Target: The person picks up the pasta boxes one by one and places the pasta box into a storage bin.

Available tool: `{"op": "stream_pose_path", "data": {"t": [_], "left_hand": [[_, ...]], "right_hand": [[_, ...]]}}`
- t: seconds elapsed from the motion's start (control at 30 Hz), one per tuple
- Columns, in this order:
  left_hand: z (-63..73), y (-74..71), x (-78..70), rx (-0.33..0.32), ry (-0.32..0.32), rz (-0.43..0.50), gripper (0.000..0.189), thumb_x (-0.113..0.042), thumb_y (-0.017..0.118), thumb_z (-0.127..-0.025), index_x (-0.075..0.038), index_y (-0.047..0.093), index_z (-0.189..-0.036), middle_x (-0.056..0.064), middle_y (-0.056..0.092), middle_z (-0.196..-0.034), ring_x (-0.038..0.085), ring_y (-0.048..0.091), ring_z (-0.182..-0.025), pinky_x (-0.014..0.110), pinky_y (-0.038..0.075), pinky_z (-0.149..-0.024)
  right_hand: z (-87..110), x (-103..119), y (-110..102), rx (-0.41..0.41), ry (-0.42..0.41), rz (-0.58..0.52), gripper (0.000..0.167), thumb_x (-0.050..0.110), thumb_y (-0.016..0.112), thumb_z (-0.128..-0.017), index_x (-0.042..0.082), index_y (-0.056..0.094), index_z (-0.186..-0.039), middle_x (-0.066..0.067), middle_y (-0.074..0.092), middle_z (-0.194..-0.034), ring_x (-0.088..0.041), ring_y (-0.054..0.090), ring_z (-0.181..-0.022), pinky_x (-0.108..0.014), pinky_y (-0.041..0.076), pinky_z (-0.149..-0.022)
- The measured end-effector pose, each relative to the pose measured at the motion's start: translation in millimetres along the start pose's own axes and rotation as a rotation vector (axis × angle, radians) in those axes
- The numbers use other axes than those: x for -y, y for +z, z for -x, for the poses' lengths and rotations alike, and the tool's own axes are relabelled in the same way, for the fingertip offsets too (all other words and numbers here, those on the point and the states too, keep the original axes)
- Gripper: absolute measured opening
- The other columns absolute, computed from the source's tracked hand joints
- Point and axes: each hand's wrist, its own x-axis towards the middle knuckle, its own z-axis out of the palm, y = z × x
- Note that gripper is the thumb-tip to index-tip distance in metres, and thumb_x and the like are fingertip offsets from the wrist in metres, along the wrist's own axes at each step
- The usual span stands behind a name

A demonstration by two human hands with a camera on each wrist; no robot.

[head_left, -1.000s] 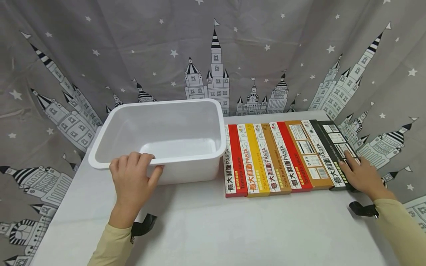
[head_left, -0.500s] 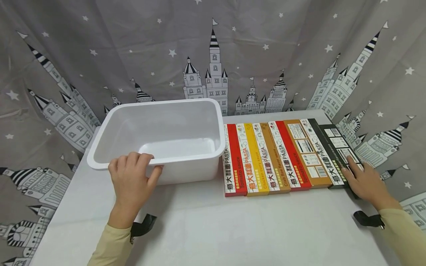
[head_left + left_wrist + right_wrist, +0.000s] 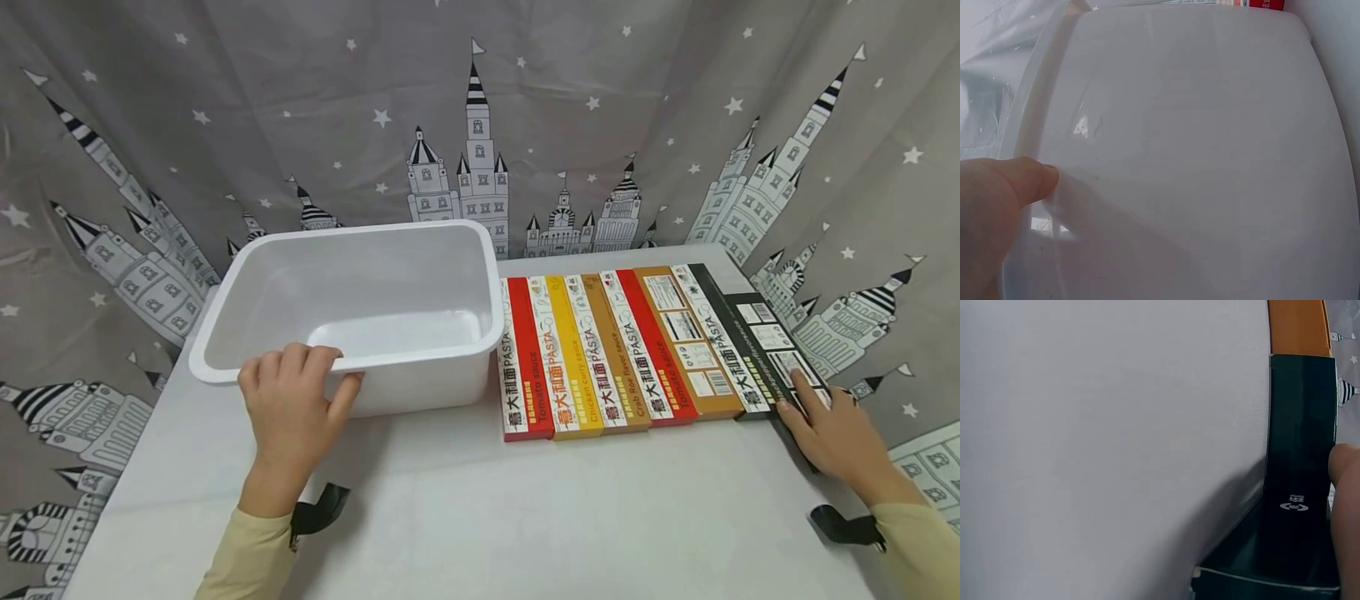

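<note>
The left hand [image 3: 288, 408] grips the near rim of a white plastic bin [image 3: 420, 385], fingers curled over the edge. Its thumb presses the outer wall in the left wrist view. At the right end of a row of pasta boxes, the right hand [image 3: 840, 433] holds the near part of a black pasta box [image 3: 759, 335]. The thumb lies at its left side, and the index finger reaches over its printed top. That box sits slightly askew and nearer the person than the black-and-white box [image 3: 712, 312] beside it. In the right wrist view the dark box [image 3: 1260, 550] shows below the thumb.
Red [image 3: 528, 400], yellow [image 3: 573, 358] and brown [image 3: 693, 354] pasta boxes lie side by side, right of the bin. All rest on a white-covered table [image 3: 525, 517]. Behind hangs a grey curtain [image 3: 315, 75] with castles and stars.
The right hand has drawn the end black box towards the person and a little right, out of line with the row. The left hand keeps its grip on the bin rim.
</note>
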Motion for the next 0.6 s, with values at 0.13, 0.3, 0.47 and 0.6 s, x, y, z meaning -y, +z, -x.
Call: {"op": "stream_pose_path", "data": {"t": [0.13,0.3,0.47,0.6], "left_hand": [[-0.2,0.0,0.4,-0.009,0.003,0.001,0.031,-0.031,0.059,-0.085,-0.001,0.064,-0.095,0.022,0.058,-0.082,0.046,0.047,-0.080,0.060,0.030,-0.085],[-0.3,0.0,0.4,-0.011,0.003,0.002,0.031,-0.030,0.060,-0.085,-0.001,0.064,-0.095,0.022,0.058,-0.082,0.046,0.047,-0.080,0.060,0.030,-0.085],[-0.2,0.5,0.1,-0.003,0.001,0.001,0.030,-0.030,0.060,-0.084,-0.002,0.064,-0.095,0.022,0.057,-0.082,0.046,0.047,-0.080,0.060,0.030,-0.085],[0.1,0.9,0.1,-0.007,0.002,0.000,0.030,-0.029,0.059,-0.084,-0.002,0.064,-0.095,0.021,0.057,-0.081,0.045,0.047,-0.080,0.060,0.030,-0.085]], "right_hand": [[4.6,-2.2,-0.5,0.016,-0.007,0.022,0.082,0.049,0.042,-0.103,0.004,0.003,-0.161,-0.058,0.029,-0.129,-0.077,0.041,-0.104,-0.079,0.043,-0.078],[5.8,-4.3,-2.1,0.055,0.007,0.043,0.092,0.039,0.057,-0.097,0.007,-0.001,-0.161,-0.057,0.029,-0.126,-0.076,0.043,-0.101,-0.076,0.046,-0.071],[4.8,-3.1,-5.7,0.125,0.052,0.028,0.095,0.040,0.057,-0.097,0.009,-0.007,-0.160,-0.059,0.023,-0.128,-0.079,0.038,-0.103,-0.079,0.045,-0.071],[2.9,1.2,-6.1,0.150,0.094,0.012,0.092,0.044,0.052,-0.099,0.009,-0.008,-0.160,-0.060,0.019,-0.130,-0.080,0.035,-0.104,-0.081,0.043,-0.073]]}}
